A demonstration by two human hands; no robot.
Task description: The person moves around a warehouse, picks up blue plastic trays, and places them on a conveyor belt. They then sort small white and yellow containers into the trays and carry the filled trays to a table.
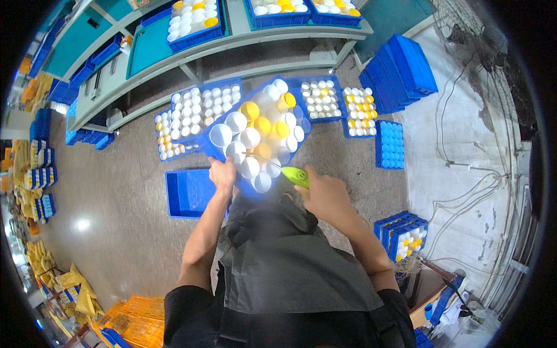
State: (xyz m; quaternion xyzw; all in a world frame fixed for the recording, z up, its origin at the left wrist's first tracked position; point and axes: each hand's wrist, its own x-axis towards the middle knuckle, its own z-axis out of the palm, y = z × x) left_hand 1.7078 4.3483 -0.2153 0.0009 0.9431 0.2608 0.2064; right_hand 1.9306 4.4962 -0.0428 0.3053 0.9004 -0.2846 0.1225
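A blue crate (212, 142) full of white and yellow round cups or tubs (249, 137) is tilted in front of my body. Closed round its near left corner is my left hand (222, 175). My right hand (325, 196), at the crate's near right side, grips the lime-green handle of a thin-shafted tool (295, 176). The shaft reaches in among the cups; its tip is too fine and blurred to make out. Some cups show open mouths, and others look pale and translucent.
An open blue crate (177, 200) lies on the floor at my left. Beyond are filled crates (322, 100) and a long workbench (241, 45) bearing more. Blue crates (397, 75) are stacked at the far right, by a wall with loose cables. Orange crates (130, 319) stand at the lower left.
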